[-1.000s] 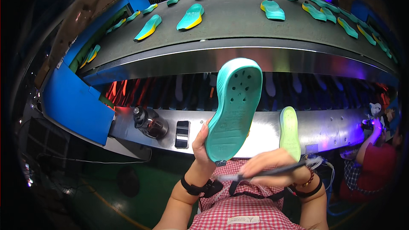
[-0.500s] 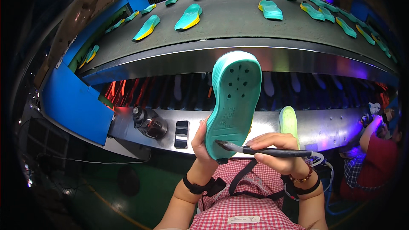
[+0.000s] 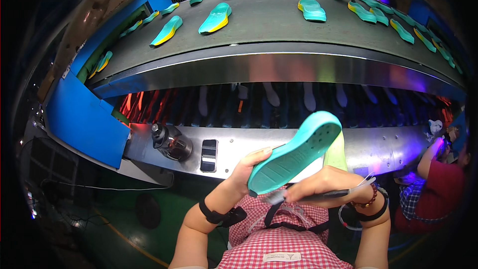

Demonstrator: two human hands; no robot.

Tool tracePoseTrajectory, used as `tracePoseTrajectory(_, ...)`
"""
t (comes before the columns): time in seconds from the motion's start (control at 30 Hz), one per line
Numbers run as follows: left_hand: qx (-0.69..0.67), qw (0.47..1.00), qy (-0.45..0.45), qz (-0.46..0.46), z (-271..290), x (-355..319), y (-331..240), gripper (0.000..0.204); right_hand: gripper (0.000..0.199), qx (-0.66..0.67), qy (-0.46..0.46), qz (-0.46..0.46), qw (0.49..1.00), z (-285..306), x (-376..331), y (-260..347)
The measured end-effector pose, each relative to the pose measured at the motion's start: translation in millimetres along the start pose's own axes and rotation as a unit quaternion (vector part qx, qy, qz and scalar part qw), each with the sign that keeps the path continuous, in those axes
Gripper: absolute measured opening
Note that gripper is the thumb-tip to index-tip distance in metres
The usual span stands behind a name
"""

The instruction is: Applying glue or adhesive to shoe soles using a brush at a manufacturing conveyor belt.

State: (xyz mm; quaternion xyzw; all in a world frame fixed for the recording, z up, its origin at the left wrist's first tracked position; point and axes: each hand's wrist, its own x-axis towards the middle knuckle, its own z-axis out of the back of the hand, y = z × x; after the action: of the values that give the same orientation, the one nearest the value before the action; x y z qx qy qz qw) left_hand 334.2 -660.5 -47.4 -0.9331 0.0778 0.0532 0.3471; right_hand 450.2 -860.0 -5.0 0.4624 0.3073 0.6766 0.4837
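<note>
A teal shoe midsole (image 3: 298, 154) is tilted in front of me, its toe end up and to the right, with small holes near that end. My left hand (image 3: 243, 169) is closed round its heel end. A brush with a black handle (image 3: 326, 196) and a thin tube at its back sits in my right hand (image 3: 321, 184), fingers wrapped round it. Its blurred bristles (image 3: 274, 198) are just below the midsole's heel; I cannot tell whether they touch. Behind my right hand a pale green sole (image 3: 337, 154) lies on the metal bench (image 3: 388, 149), partly covered.
A dark bottle (image 3: 172, 142) and a phone-like black slab (image 3: 209, 155) rest on the bench's left part. Beyond it runs a belt (image 3: 264, 20) bearing several teal-and-yellow midsoles (image 3: 216, 18). Under the belt, soles hang in red and blue light. A co-worker (image 3: 433, 189) sits at right.
The midsole has come down and tipped over to the right, from nearly upright. The brush has left its underside and dropped lower, below the heel.
</note>
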Motion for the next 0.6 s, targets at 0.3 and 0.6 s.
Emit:
tracePoseTrajectory(0.3, 0.144, 0.981, -0.060, 0.115, -4.1, -3.9, 2.1, 0.044, 0.028, -0.133, 0.103, 0.002, 0.986, -0.8, -9.4, -6.1)
tracePoseTrajectory(0.6, 0.173, 0.969, -0.095, 0.146, -4.9, -11.4, -0.1, 0.045, 0.025, -0.167, 0.090, -0.065, 0.980, 7.7, -22.0, -0.7)
